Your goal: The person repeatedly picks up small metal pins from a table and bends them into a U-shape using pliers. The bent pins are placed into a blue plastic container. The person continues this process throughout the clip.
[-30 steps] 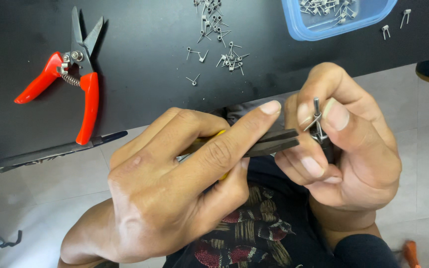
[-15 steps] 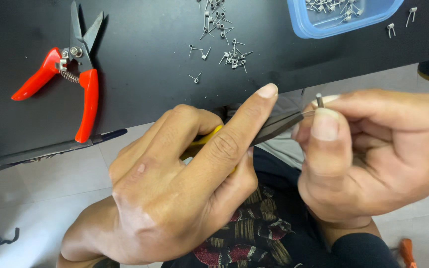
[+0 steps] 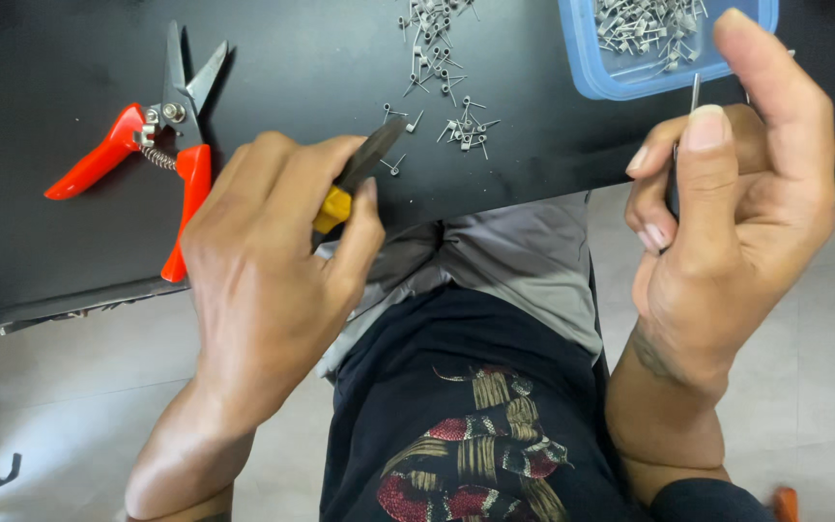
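The left hand (image 3: 263, 261) is gripping yellow-handled pliers (image 3: 355, 179) over the counter (image 3: 70, 77); the right hand (image 3: 727, 222) is pinching a thin metal pin (image 3: 694, 92). A loose pinch could be dropping it.

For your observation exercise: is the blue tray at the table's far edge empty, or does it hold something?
Not empty. The blue tray holds a heap of small metal coils visible inside its rim.

Left hand (image 3: 263, 261) holds pliers (image 3: 364, 169); right hand (image 3: 727, 222) pinches a thin metal rod (image 3: 695, 92).
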